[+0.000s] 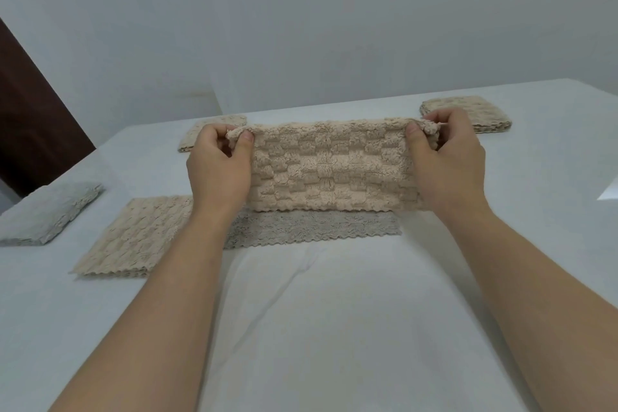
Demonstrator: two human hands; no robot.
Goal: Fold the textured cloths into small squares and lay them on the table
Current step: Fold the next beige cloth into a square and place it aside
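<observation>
White sheeting is spread over the table (334,328), and a pale grey wall is seen behind it, with a dark brown panel (33,117) at the far left. Above the middle of the table a beige textured cloth (334,170) is held up as a long band, stretched between both hands. Its upper left corner is pinched by the left hand (219,164), with the thumb laid on the near face and the fingers curled behind. The upper right corner is pinched the same way by the right hand (448,160). Each grip is closed tight on the fabric, which is bunched under the thumbs. Both bare forearms are extended forward from the lower corners of the view, wrists roughly level, backs of the hands turned to the camera.

Just under the band's scalloped lower edge a greyer strip (314,227) is seen flat on the table. Whether it is a separate cloth or the lower part of the held one cannot be told.

Four folded squares are laid around:
- a near beige square (133,237) beside the left forearm
- a grey square (50,211) at the left edge
- a far left square (207,130), partly hidden behind the left hand
- a far right square (468,114) beyond the right hand
</observation>
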